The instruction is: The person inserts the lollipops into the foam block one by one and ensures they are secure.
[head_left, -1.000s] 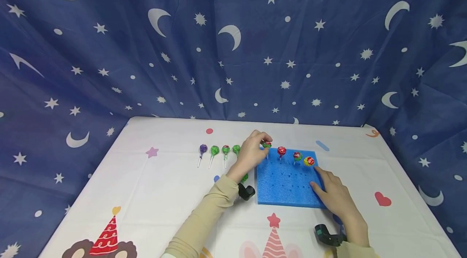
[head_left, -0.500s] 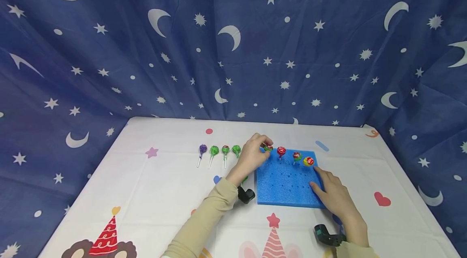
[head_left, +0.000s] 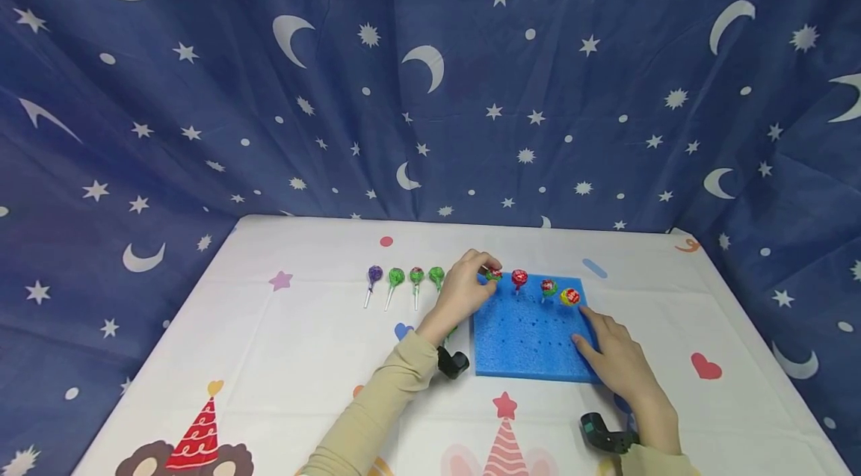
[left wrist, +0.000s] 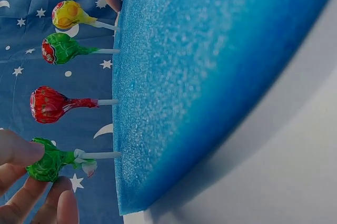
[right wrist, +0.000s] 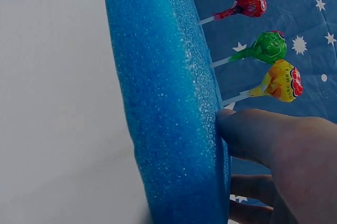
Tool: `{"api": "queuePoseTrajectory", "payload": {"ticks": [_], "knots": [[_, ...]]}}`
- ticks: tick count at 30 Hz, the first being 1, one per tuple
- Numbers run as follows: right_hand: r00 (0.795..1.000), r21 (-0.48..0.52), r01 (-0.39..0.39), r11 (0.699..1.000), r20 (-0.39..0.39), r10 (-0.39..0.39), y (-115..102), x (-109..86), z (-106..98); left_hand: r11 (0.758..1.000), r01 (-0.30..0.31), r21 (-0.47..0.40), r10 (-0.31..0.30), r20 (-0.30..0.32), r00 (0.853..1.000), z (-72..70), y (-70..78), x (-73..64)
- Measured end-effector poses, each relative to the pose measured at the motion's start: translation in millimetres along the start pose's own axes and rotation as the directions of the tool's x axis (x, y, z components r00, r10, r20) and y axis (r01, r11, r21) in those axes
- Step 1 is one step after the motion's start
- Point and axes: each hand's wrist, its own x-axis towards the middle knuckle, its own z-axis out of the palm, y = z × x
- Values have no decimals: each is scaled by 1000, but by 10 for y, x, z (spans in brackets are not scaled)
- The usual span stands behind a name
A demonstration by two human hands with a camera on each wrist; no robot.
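Observation:
My left hand (head_left: pixel 464 285) pinches the head of a green lollipop (left wrist: pixel 51 162) between thumb and fingers. The white stick stands in the far left corner of a blue foam board (head_left: pixel 525 356). Along the board's far edge, a red lollipop (head_left: pixel 519 278), a red-and-green lollipop (head_left: pixel 548 287) and a yellow lollipop (head_left: pixel 569 297) stand upright on their sticks. My right hand (head_left: pixel 620 364) rests at the board's right edge, thumb on the top face and fingers extended along the side. In the right wrist view, that thumb (right wrist: pixel 263 134) touches the foam beside the yellow lollipop.
Left of the board lie a purple lollipop (head_left: pixel 374 274) and several green ones (head_left: pixel 395 277) in a row. Another green lollipop (head_left: pixel 451 332) is mostly hidden beneath my left wrist. Rows of small holes mark the foam. A patterned white cloth (head_left: pixel 269 356) covers the table; a blue curtain (head_left: pixel 430 125) hangs behind.
My left hand has moved slightly down, and the green lollipop's head now sits lower, nearer the foam. My right hand and the board have stayed in place.

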Motion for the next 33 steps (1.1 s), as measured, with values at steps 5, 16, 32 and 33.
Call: {"api": "queuePoseTrajectory", "payload": {"ticks": [5, 16, 32, 33], "knots": [[1000, 4, 5, 1000, -4, -5, 8, 23, 1, 1000, -9, 4, 9, -11, 1000, -8, 0, -6], [1000, -2, 2, 1000, -2, -2, 8, 19, 17, 996, 9, -84, -11, -15, 1000, -71, -19, -102], [1000, 0, -2, 1000, -3, 2, -6, 1, 8, 991, -1, -137, -10, -74, 997, -244, -110, -431], [1000, -1, -4, 1000, -2, 4, -7, 0, 10, 990, -3, -141, -8, -77, 997, -251, -119, -449]]}}
